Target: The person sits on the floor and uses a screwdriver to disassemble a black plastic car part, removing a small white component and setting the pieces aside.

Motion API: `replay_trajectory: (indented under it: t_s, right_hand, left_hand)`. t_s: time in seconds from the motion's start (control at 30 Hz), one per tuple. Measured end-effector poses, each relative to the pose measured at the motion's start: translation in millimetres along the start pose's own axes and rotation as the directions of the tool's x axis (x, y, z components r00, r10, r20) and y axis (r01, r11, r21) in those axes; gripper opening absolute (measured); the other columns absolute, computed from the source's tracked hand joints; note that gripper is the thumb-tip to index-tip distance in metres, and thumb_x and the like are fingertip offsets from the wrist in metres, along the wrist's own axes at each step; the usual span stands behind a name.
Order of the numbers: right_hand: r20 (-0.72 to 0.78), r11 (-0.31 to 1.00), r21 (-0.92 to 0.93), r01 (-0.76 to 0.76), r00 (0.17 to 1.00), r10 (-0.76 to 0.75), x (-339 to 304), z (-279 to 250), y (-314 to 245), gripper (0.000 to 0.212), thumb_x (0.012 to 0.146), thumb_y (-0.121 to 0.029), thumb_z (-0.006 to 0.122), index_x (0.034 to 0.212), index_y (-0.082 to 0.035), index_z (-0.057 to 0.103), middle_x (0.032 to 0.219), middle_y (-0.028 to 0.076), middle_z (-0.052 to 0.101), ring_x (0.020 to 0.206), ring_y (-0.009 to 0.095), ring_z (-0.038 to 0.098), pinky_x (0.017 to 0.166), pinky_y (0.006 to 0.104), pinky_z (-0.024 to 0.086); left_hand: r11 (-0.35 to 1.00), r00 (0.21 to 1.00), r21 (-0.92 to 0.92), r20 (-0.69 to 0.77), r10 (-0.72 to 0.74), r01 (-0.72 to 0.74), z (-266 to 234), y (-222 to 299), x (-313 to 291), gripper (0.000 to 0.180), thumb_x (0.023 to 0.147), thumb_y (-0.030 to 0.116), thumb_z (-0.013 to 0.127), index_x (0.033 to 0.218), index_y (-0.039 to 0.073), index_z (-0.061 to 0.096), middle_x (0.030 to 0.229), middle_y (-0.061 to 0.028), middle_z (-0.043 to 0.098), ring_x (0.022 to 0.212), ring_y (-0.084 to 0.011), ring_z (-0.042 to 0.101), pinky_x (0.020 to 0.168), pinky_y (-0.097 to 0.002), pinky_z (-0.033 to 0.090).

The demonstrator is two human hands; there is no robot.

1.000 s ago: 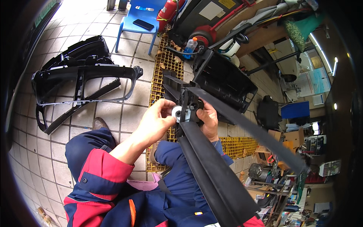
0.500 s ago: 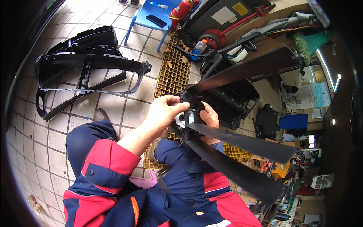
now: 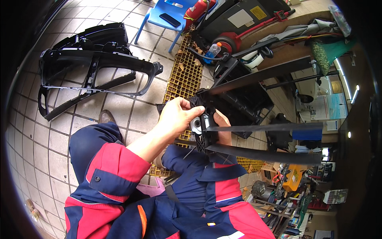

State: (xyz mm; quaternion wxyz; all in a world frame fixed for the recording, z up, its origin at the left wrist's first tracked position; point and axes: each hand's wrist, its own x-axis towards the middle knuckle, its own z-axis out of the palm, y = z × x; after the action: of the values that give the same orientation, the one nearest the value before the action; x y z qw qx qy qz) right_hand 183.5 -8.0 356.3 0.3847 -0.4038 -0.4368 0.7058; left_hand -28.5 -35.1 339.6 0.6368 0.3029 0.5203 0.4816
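Workshop floor of pale square tiles (image 3: 119, 111), with a yellow drain grating (image 3: 185, 75) running through it toward the person's lap. The left hand (image 3: 177, 117) is clenched over the hub end of a black plastic trim assembly (image 3: 238, 99), fingers curled on a small white round fitting (image 3: 196, 125) at its near end. The right hand (image 3: 223, 129) is mostly hidden behind the part; its fingers wrap the frame from the far side, apparently grasping it, though the exact hold cannot be told. The assembly is held in the air above the knees, over the near end of the grating, not resting on the floor.

Judgement on handling: moulded plastic, likely light for its bulk, stiff at the boxed body but springy along the long thin strips (image 3: 262, 127) that fan out to the right. These strips would flex or snap if used as handles; the ribbed body near the hub looks the sounder place to hold.

Surroundings: a second black bumper-grille frame (image 3: 95, 75) lies on the tiles toward the left edge of the floor, well apart. A blue plastic chair (image 3: 159, 20) stands at the far edge, a dark phone-like object (image 3: 170, 20) on its seat. A red extinguisher (image 3: 197, 10), a clear bottle (image 3: 213, 51) and cluttered shelving (image 3: 294, 183) crowd the right side, close to the strip tips.
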Motion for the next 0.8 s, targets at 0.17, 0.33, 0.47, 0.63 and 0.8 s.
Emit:
replay_trajectory:
  t_s: [0.17, 0.33, 0.47, 0.63, 0.8]
  right_hand:
    - [0.002, 1.0, 0.017, 0.001, 1.0, -0.001, 0.9, -5.3, 7.5, 0.051, 0.111, -0.035, 0.07, 0.143, 0.004, 0.068, 0.119, 0.011, 0.081, 0.099, 0.016, 0.079, 0.091, 0.0288, 0.064]
    - [0.144, 1.0, 0.004, 0.016, 0.989, -0.016, 0.8, -6.2, 3.7, 0.059, 0.103, -0.03, 0.078, 0.15, 0.005, 0.065, 0.129, 0.011, 0.079, 0.114, 0.018, 0.077, 0.104, 0.0329, 0.061]
    - [-0.02, 0.977, -0.212, 0.014, 1.0, -0.019, -4.9, -0.3, -0.2, 0.047, 0.098, -0.023, 0.083, 0.138, 0.0, 0.072, 0.114, 0.004, 0.076, 0.09, 0.013, 0.07, 0.078, 0.0274, 0.058]
    - [0.069, 0.94, -0.339, 0.036, 0.998, -0.013, -17.7, -6.7, -43.2, 0.043, 0.104, -0.012, 0.083, 0.145, 0.001, 0.073, 0.125, 0.006, 0.08, 0.113, 0.013, 0.075, 0.102, 0.0315, 0.061]
    - [-0.086, 0.754, -0.656, -0.031, 0.996, -0.035, -59.2, -5.5, -126.2, 0.045, 0.104, -0.013, 0.081, 0.148, -0.009, 0.074, 0.13, 0.007, 0.079, 0.091, 0.003, 0.065, 0.068, 0.0187, 0.049]
  left_hand:
    - [0.972, 0.998, -0.232, 0.049, -0.035, 0.045, -0.4, 10.4, -10.7, 0.039, 0.096, 0.029, 0.094, 0.114, 0.001, 0.074, 0.092, -0.0042, 0.076, 0.077, -0.009, 0.07, 0.067, -0.0261, 0.057]
    - [0.972, 0.994, -0.229, 0.102, -0.028, 0.051, -4.1, 14.1, -11.4, 0.038, 0.091, 0.021, 0.098, 0.115, -0.001, 0.078, 0.097, -0.0062, 0.079, 0.085, -0.0113, 0.074, 0.074, -0.0279, 0.06]
    - [0.987, 0.996, -0.148, 0.054, 0.075, -0.066, -1.6, 13.2, -14.1, 0.037, 0.087, 0.012, 0.098, 0.114, -0.002, 0.077, 0.097, -0.0041, 0.077, 0.086, -0.0115, 0.072, 0.078, -0.0278, 0.059]
    - [0.959, 0.959, 0.011, 0.032, 0.283, -0.283, 8.2, 18.0, -23.8, 0.045, 0.083, 0.01, 0.098, 0.121, 0.0, 0.076, 0.096, -0.0019, 0.07, 0.083, -0.0103, 0.067, 0.077, -0.0266, 0.058]
    - [0.927, 0.926, 0.021, 0.051, 0.373, -0.374, 25.4, 27.9, -42.9, 0.053, 0.081, 0.01, 0.098, 0.126, 0.001, 0.071, 0.097, -0.0025, 0.069, 0.083, -0.009, 0.066, 0.074, -0.0252, 0.057]
